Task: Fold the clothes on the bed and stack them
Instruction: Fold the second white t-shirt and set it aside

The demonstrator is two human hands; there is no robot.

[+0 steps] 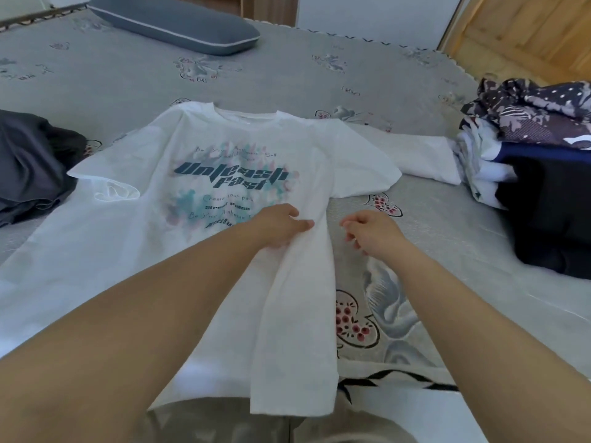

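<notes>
Two hands: both reach forward over the bed, bare forearms coming in from the bottom of the view.
Left hand [281, 227]: lies on the white T-shirt near its right side edge, fingers curled into a raised ridge of cloth and gripping it.
Right hand [372, 233]: hovers just beside the shirt's edge, over the bedspread, fingers loosely curled and holding nothing; it is apart from the cloth.
White T-shirt [198, 174]: spread front up in the middle of the bed, collar pointing away from the person, hem hanging over the near edge of the bed. Dark teal lettering and a pastel splash print sit on the chest. Its left sleeve lies flat and open; its right sleeve lies flat beside another white garment.
White garment [419, 155]: flat on the bed to the right of the shirt, reaching toward the pile.
Pile of clothes [537, 161]: at the right edge of the bed, white, navy and black pieces under a crumpled dark floral print piece.
Dark grey garment [28, 161]: bunched at the left edge of the bed, well apart from the pile.
Bed [287, 78]: covered in a grey floral bedspread.
Pillow [172, 24]: grey with light piping, at the far end.
</notes>
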